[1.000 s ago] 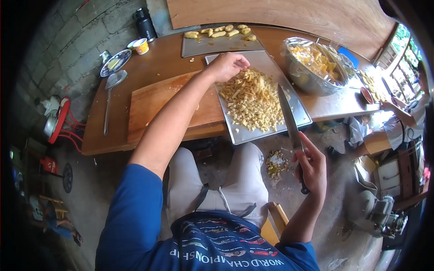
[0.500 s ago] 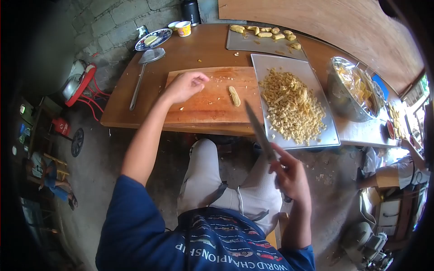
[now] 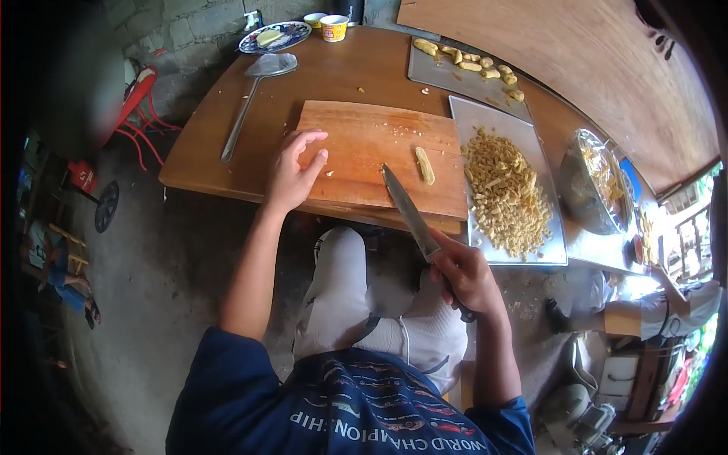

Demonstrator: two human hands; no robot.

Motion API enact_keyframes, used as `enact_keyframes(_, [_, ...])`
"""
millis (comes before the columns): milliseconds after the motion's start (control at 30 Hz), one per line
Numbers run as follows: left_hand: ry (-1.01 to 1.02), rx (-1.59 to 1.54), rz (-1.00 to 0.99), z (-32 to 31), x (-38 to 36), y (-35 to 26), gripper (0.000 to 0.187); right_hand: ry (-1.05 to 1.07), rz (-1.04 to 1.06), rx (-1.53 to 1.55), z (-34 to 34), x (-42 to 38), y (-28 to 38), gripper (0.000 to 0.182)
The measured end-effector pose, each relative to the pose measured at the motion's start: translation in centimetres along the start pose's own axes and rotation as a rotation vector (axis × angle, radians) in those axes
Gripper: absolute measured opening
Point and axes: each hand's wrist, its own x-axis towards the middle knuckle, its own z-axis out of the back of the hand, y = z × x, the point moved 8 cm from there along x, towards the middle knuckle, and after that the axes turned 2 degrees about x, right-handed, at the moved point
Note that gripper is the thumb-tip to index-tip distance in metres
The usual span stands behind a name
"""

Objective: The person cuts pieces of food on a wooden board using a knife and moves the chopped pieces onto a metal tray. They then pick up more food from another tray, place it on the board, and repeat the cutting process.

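My right hand [image 3: 464, 274] is wrapped round the handle of a long kitchen knife [image 3: 409, 214]. Its blade points up and left, with the tip over the cutting board [image 3: 356, 174]. At the board's left edge is my left hand [image 3: 294, 168], empty, thumb and fingers apart. One peeled, pale yellow banana [image 3: 425, 165] lies on the right part of the wooden board, among small scattered crumbs. Just right of the board, a metal tray [image 3: 547, 246] carries a heap of chopped yellow pieces [image 3: 509, 196].
A long-handled turner [image 3: 241, 114] lies on the left of the table. At the back are a patterned plate [image 3: 294, 38], a paper cup [image 3: 334, 29] and a second tray [image 3: 432, 72] with several peeled bananas [image 3: 470, 66]. A plastic-covered bowl [image 3: 580, 193] stands right; another person [image 3: 660, 311] is beyond.
My left hand has come down and left to the board's edge, its fingers spreading. The knife has swung left, its tip now over the board. The view has shifted slightly.
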Motion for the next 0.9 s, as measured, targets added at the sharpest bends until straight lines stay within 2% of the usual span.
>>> enact_keyframes(200, [0.013,0.006,0.046,0.1,-0.1,1.4,0.031,0.169,-0.01,0.137,-2.7,0.6,1.5,0.053])
enact_keyframes(333, [0.046,-0.239,0.138,0.0,-0.2,3.9,0.037,0.228,-0.052,0.392,-1.9,-0.5,-2.0,0.055])
enact_keyframes(400, [0.079,-0.209,0.173,-0.5,-0.1,4.4,0.038,0.154,-0.026,0.49,0.7,-3.5,-2.7,0.056])
enact_keyframes(467, [0.104,-0.218,0.146,-0.6,-0.3,4.9,0.036,-0.091,0.004,0.427,5.3,-8.1,-3.0,0.052])
enact_keyframes(533, [0.107,-0.162,0.147,-0.6,-0.3,5.9,0.035,-0.376,0.117,0.225,10.7,-12.5,-4.2,0.052])
enact_keyframes(567, [0.118,-0.148,0.144,-0.7,-0.2,5.8,0.035,-0.505,0.085,0.195,13.2,-14.8,-4.7,0.055])
enact_keyframes(600, [0.123,-0.129,0.143,-0.7,-0.2,5.7,0.035,-0.649,0.111,0.018,15.1,-16.7,-4.1,0.055])
enact_keyframes(667, [0.123,-0.133,0.142,-0.7,0.0,6.1,0.035,-0.828,0.022,-0.432,17.8,-18.3,-3.5,0.054])
enact_keyframes(700, [0.109,-0.129,0.144,-0.6,0.0,6.1,0.034,-0.837,0.016,-0.43,18.5,-17.9,-3.9,0.054])
enact_keyframes(767, [0.102,-0.117,0.153,-0.5,0.0,5.8,0.034,-0.922,0.184,-0.889,18.8,-16.6,-2.8,0.053])
enact_keyframes(800, [0.089,-0.098,0.166,-0.4,0.0,5.8,0.034,-0.925,0.184,-0.887,18.7,-16.2,-3.0,0.053])
enact_keyframes(867, [0.093,-0.092,0.167,-0.2,-0.1,5.8,0.034,-0.863,-0.009,-0.892,18.7,-14.4,-4.5,0.051])
enact_keyframes(900, [0.098,-0.087,0.172,-0.2,-0.2,5.9,0.034,-0.859,-0.003,-0.915,18.5,-14.0,-5.0,0.051])
